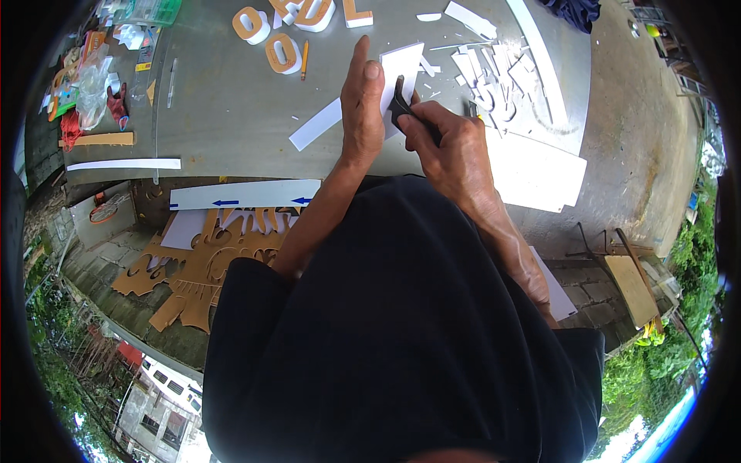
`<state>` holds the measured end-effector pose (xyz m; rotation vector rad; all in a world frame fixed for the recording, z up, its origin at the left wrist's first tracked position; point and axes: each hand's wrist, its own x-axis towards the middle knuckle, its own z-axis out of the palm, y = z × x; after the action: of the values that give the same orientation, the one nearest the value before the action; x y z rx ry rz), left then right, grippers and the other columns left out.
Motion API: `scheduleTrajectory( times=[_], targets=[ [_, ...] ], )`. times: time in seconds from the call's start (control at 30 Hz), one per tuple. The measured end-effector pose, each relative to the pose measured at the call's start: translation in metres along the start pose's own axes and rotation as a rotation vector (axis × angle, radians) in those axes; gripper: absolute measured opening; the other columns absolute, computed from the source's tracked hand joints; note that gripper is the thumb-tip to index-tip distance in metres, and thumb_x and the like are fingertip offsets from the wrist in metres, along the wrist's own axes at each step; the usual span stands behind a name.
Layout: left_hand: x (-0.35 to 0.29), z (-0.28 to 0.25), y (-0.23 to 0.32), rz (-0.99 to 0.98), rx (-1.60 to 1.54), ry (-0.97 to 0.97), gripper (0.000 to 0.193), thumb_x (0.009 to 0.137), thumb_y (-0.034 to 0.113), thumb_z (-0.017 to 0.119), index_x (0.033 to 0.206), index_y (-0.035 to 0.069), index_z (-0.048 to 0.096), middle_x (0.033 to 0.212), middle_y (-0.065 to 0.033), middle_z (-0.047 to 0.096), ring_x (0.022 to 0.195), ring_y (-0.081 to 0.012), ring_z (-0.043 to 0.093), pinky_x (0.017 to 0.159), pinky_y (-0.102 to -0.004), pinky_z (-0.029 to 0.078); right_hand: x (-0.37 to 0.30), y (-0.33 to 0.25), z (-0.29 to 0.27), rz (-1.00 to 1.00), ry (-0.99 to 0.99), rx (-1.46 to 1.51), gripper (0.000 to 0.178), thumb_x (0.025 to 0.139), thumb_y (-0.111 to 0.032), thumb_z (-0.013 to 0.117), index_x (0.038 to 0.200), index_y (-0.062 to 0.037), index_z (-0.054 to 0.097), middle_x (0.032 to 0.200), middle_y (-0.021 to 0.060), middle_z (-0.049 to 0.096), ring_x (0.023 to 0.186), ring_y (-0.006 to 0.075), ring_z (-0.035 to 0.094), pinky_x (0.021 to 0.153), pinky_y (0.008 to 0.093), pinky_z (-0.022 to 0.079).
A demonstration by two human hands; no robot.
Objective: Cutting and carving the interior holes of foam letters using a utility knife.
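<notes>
My left hand (363, 116) is upright over the grey table, its fingers stretched out and the thumb beside them. Its palm side faces a white flat piece (401, 62) that stands tilted between my two hands; whether the palm touches it is unclear. My right hand (455, 147) is closed around a black curved tool (402, 104), its narrow tip lying against the white piece. The kind of tool does not show, and my fingers hide part of it. A white strip (318, 125) lies just left of my left hand.
Beyond my hands lie brown-faced white block letters (284, 54) and an orange pencil (305, 60). White offcuts (498, 77) and a white sheet (540, 170) are at the right. Plastic bags (93, 89) clutter the left; brown cut-out sheets (201, 266) lie below the table.
</notes>
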<state>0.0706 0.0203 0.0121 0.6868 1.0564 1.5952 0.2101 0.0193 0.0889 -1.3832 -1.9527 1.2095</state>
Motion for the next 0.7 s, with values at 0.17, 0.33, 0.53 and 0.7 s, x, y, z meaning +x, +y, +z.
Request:
scheduleTrajectory(
  times=[0.17, 0.33, 0.53, 0.7],
  targets=[
    [0.003, 0.001, -0.001, 0.044, 0.062, 0.064, 0.072, 0.103, 0.060, 0.029, 0.146, 0.003, 0.037, 0.099, -0.0147, 0.063, 0.077, -0.0234, 0.067, 0.069, -0.0352, 0.056, 0.002, 0.000, -0.002, -0.098, 0.048, -0.125, 0.013, 0.093, -0.012, 0.068, 0.098, -0.0002, 0.069, 0.069, 0.0164, 0.068, 0.059, 0.0289, 0.067, 0.056, 0.0391, 0.051],
    [0.002, -0.002, -0.001, 0.029, 0.013, 0.046, 0.073, 0.103, 0.060, 0.029, 0.147, 0.002, 0.038, 0.106, -0.0159, 0.064, 0.086, -0.0229, 0.066, 0.077, -0.0342, 0.055, -0.002, -0.004, -0.004, -0.125, 0.086, -0.219, 0.013, 0.091, -0.013, 0.068, 0.095, -0.0009, 0.065, 0.071, 0.0205, 0.068, 0.062, 0.0383, 0.068, 0.057, 0.0456, 0.052],
    [-0.006, 0.012, 0.016, 0.110, 0.415, 0.081, 0.079, 0.103, 0.056, 0.036, 0.151, -0.007, 0.034, 0.137, -0.0178, 0.050, 0.126, -0.0229, 0.049, 0.107, -0.0343, 0.037, 0.014, 0.000, 0.009, -0.117, 0.096, -0.346, 0.013, 0.091, -0.012, 0.070, 0.092, 0.0007, 0.068, 0.067, 0.0191, 0.068, 0.058, 0.0347, 0.068, 0.055, 0.0418, 0.052],
    [-0.010, 0.009, 0.014, 0.099, 0.394, 0.108, 0.079, 0.103, 0.054, 0.037, 0.151, -0.009, 0.033, 0.144, -0.0193, 0.045, 0.133, -0.0238, 0.043, 0.112, -0.0351, 0.032, 0.013, -0.002, 0.012, -0.135, 0.119, -0.297, 0.013, 0.090, -0.012, 0.071, 0.089, 0.0006, 0.067, 0.065, 0.0184, 0.067, 0.056, 0.0342, 0.067, 0.054, 0.0413, 0.051]
  ],
)
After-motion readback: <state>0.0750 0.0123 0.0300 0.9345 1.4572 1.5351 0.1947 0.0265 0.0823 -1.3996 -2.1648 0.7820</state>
